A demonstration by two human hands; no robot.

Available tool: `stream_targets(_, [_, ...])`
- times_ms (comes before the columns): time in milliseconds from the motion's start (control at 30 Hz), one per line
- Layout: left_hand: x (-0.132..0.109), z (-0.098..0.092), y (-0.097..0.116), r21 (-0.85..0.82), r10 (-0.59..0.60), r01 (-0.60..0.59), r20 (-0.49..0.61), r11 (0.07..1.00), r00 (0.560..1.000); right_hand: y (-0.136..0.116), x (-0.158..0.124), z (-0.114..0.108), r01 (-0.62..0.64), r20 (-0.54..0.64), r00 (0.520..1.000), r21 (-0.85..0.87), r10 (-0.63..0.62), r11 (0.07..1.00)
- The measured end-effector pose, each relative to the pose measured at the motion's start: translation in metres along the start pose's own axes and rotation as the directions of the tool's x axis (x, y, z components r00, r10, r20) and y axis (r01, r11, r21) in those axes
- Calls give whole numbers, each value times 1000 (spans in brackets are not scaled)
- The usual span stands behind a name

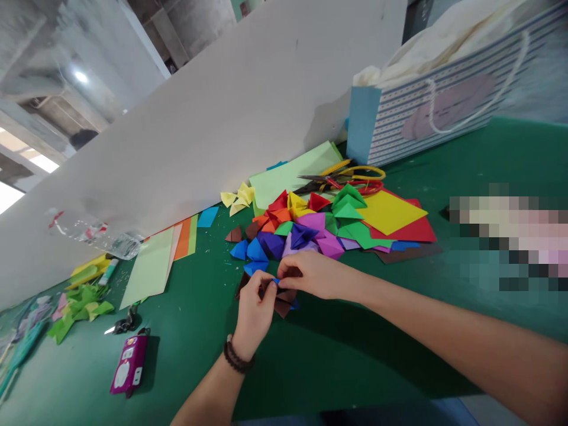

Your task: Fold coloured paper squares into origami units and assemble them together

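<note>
Folded paper piece [284,299], brown w/ blue bit, lower middle of frame, pinched btwn fingers [267,281] of left hand [254,313] & right hand [308,275], both closed on it. Many folded shapes [302,231] done, piled just above; flat sheets [390,212] still unfolded at pile's right.

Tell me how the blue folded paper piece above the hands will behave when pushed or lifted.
The blue folded paper piece is probably light. Its creases likely lend stiffness, though a squeeze could crush it. Loose on the green tabletop, it would probably slide or tip.
</note>
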State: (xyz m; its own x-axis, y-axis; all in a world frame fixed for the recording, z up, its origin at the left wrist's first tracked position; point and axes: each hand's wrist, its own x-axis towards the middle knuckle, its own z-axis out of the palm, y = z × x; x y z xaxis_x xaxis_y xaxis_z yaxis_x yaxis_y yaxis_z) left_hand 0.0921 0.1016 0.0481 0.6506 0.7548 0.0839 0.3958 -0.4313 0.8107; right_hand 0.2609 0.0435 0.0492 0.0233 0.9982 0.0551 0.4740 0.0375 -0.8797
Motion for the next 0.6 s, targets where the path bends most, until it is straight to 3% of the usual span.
stream_targets(300, [0, 0, 1, -87, -39, 41, 22, 995, 999, -2, -3, 7, 50, -97, 992, -275, -80, 960])
stream_targets(600, [1, -1, 2, -37, 21, -22, -12, 999, 1000, -2, -6, 19, 173, -92, 967, -449, -238, 877])
